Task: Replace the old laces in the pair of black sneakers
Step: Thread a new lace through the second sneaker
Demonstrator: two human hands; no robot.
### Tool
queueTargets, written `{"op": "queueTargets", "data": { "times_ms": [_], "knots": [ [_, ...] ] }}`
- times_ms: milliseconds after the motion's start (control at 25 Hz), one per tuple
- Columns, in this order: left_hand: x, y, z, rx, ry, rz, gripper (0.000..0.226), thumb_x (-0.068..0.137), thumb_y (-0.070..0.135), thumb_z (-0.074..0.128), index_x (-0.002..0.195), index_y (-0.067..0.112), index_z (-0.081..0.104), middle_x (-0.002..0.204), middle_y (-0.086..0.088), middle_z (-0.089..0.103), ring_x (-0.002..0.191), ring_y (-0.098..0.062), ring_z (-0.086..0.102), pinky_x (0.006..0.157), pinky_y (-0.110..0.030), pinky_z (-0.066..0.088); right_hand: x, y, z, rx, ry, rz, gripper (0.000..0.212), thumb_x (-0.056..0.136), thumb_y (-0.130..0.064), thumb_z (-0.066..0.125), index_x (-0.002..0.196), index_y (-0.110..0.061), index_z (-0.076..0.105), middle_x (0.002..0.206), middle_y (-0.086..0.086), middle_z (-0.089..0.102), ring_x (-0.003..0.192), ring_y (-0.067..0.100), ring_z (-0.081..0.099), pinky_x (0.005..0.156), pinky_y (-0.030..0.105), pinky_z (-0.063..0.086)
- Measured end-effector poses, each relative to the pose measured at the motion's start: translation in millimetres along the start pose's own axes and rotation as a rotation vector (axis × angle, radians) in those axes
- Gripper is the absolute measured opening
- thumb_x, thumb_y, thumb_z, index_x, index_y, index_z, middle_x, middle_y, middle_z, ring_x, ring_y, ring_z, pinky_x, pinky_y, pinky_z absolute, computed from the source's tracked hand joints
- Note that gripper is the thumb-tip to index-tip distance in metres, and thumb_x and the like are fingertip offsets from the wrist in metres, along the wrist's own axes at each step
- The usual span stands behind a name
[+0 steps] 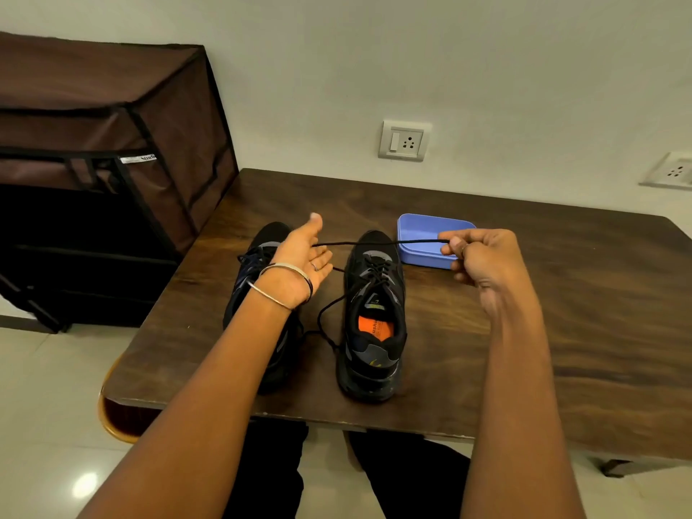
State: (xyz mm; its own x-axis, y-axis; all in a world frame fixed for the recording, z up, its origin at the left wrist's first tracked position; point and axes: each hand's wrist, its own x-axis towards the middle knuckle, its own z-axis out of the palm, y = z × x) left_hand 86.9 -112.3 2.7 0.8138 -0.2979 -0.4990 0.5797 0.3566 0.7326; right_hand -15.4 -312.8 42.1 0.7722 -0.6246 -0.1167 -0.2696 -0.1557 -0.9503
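Two black sneakers stand side by side on the wooden table [524, 331], toes pointing away from me. The right sneaker [374, 320] shows an orange insole and has black laces in its eyelets. My forearm partly hides the left sneaker [258, 256]. A black lace [374, 243] is stretched taut between my hands above the shoes. My right hand [483, 260] pinches one end of it. My left hand [303, 260] is palm-up with fingers spread, and the lace runs across the palm. A loose lace strand loops on the table between the shoes.
A shallow blue plastic box [423, 252] sits behind the right sneaker. A brown fabric wardrobe [112, 162] stands to the left of the table. Wall sockets [404, 140] are on the wall behind. My legs are under the table's near edge.
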Motion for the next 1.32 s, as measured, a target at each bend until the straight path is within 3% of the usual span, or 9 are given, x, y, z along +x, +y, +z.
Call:
{"op": "queueTargets", "data": {
  "times_ms": [120, 240, 360, 480, 640, 800, 960, 1200, 1320],
  "knots": [
    [6.4, -14.3, -0.1, 0.632, 0.178, 0.158, 0.017, 0.092, 0.029, 0.063, 0.103, 0.015, 0.062, 0.104, -0.009, 0.067, 0.09, -0.024, 0.066, 0.077, -0.032, 0.052, -0.1, 2.0, 8.0, -0.049, -0.117, -0.031, 0.026, 0.097, 0.008, 0.047, 0.098, -0.005, 0.069, 0.079, 0.005, 0.068, 0.051, 0.011, 0.055, 0.046, 0.019, 0.044],
    [8.7, -16.7, 0.7, 1.088, 0.194, 0.538, 0.018, 0.087, 0.023, 0.068, 0.104, 0.018, 0.071, 0.091, -0.002, 0.072, 0.086, -0.016, 0.066, 0.083, -0.027, 0.054, -2.1, -1.2, 27.0, -0.127, -0.213, -0.063, 0.018, 0.094, 0.002, 0.06, 0.08, -0.007, 0.068, 0.073, 0.011, 0.07, 0.044, 0.011, 0.057, 0.042, 0.019, 0.044],
    [-9.2, -17.2, 18.4, 1.009, -0.088, 0.766, 0.024, 0.089, 0.014, 0.066, 0.113, 0.015, 0.071, 0.103, 0.001, 0.071, 0.093, -0.007, 0.065, 0.086, -0.011, 0.048, -1.1, -0.5, 41.0, -0.222, -0.186, -0.119, 0.015, 0.088, -0.011, 0.072, 0.074, -0.013, 0.072, 0.068, 0.006, 0.069, 0.052, 0.012, 0.058, 0.049, 0.023, 0.047],
    [-16.3, -20.0, 25.4, 1.035, -0.322, 0.841, 0.031, 0.092, 0.008, 0.062, 0.122, 0.013, 0.066, 0.113, 0.0, 0.069, 0.103, -0.007, 0.064, 0.092, -0.016, 0.05, 1.1, 3.3, 46.6, -0.251, -0.195, -0.168, 0.007, 0.089, -0.013, 0.071, 0.086, -0.012, 0.077, 0.081, 0.012, 0.073, 0.077, 0.022, 0.069, 0.073, 0.04, 0.06],
    [-14.4, -18.1, 24.2, 1.204, -0.263, 0.932, 0.035, 0.086, 0.004, 0.067, 0.12, 0.013, 0.067, 0.109, 0.001, 0.067, 0.083, -0.002, 0.059, 0.083, -0.005, 0.044, -0.3, 3.9, 46.0, -0.102, -0.22, -0.062, 0.014, 0.09, 0.003, 0.065, 0.082, -0.006, 0.071, 0.076, 0.017, 0.07, 0.061, 0.018, 0.065, 0.067, 0.035, 0.06],
    [-15.7, -18.3, 29.1, 1.23, -0.169, 0.848, 0.015, 0.085, 0.013, 0.072, 0.099, 0.012, 0.076, 0.092, -0.003, 0.072, 0.083, -0.013, 0.064, 0.085, -0.025, 0.053, -1.8, 6.8, 47.4, -0.014, -0.135, 0.038, 0.004, 0.086, 0.003, 0.07, 0.082, 0.003, 0.068, 0.07, 0.015, 0.07, 0.05, 0.018, 0.064, 0.052, 0.029, 0.058],
    [-12.1, -27.5, 31.0, 1.359, -0.171, 0.721, 0.01, 0.088, 0.016, 0.068, 0.093, 0.011, 0.074, 0.089, -0.006, 0.071, 0.078, -0.014, 0.063, 0.075, -0.018, 0.052, 4.6, 18.3, 50.3, -0.164, -0.127, 0.094, 0.015, 0.09, 0.004, 0.065, 0.077, 0.0, 0.069, 0.077, 0.019, 0.072, 0.056, 0.022, 0.066, 0.059, 0.034, 0.061],
    [-0.7, -42.5, 30.4, 1.617, -0.069, 0.52, 0.01, 0.087, 0.018, 0.056, 0.078, 0.017, 0.06, 0.086, -0.007, 0.064, 0.083, -0.027, 0.063, 0.076, -0.036, 0.053, -1.2, 29.1, 54.5, -0.628, -0.285, 0.053, 0.024, 0.071, -0.01, 0.087, 0.09, -0.009, 0.072, 0.093, 0.012, 0.07, 0.086, 0.028, 0.067, 0.077, 0.045, 0.06],
    [6.8, -47.0, 27.2, 1.632, -0.006, 0.503, 0.015, 0.085, 0.02, 0.06, 0.071, 0.025, 0.056, 0.093, -0.005, 0.058, 0.08, -0.025, 0.061, 0.074, -0.037, 0.052, -1.8, 31.9, 58.8, -0.702, -0.24, 0.012, 0.017, 0.076, -0.005, 0.081, 0.09, -0.011, 0.075, 0.097, 0.014, 0.068, 0.083, 0.032, 0.068, 0.066, 0.044, 0.062]
  ]
}}
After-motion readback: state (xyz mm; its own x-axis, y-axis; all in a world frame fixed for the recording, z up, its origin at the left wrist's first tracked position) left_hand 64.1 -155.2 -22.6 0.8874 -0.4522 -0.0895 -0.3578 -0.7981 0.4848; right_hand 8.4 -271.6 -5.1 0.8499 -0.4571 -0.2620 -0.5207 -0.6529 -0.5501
